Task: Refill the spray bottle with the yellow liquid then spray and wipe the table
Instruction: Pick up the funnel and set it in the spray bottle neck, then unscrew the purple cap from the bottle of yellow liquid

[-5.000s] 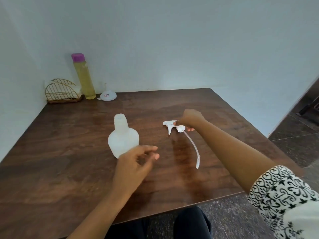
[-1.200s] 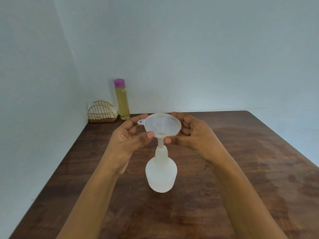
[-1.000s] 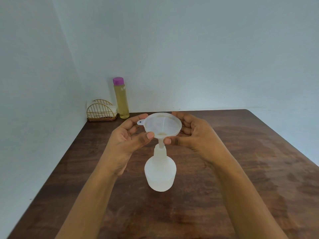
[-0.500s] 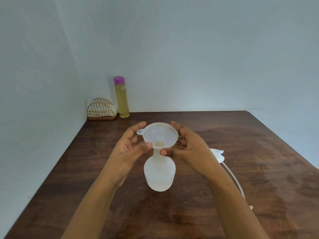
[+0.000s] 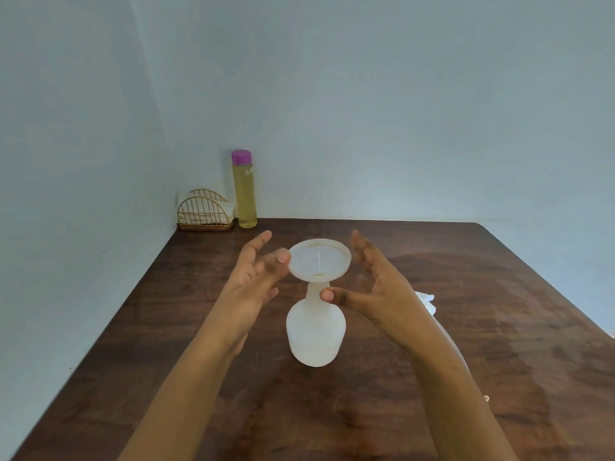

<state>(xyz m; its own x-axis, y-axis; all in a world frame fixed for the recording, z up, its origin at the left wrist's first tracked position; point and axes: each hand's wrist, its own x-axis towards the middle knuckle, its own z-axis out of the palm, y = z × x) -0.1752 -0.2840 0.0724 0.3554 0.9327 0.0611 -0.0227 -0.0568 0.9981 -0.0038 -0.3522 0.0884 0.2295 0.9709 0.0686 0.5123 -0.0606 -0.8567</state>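
A translucent white spray bottle (image 5: 315, 334) stands upright mid-table with a white funnel (image 5: 319, 263) seated in its neck. My left hand (image 5: 254, 279) hovers just left of the funnel, fingers spread, its thumb tip close to the rim. My right hand (image 5: 372, 287) is just right of it, fingers apart, thumb near the bottle's neck. Neither hand grips anything. The tall bottle of yellow liquid (image 5: 244, 191) with a purple cap stands at the far left corner by the wall. The white spray head (image 5: 427, 302) lies on the table behind my right wrist, mostly hidden.
A gold wire holder (image 5: 204, 212) with white cloths sits in the far left corner beside the yellow bottle. The dark wooden table (image 5: 482, 294) meets walls at the back and left. Its right edge drops off to the floor.
The funnel has been lowered into the bottle's neck and both hands have let go of it, opening and drawing slightly apart.
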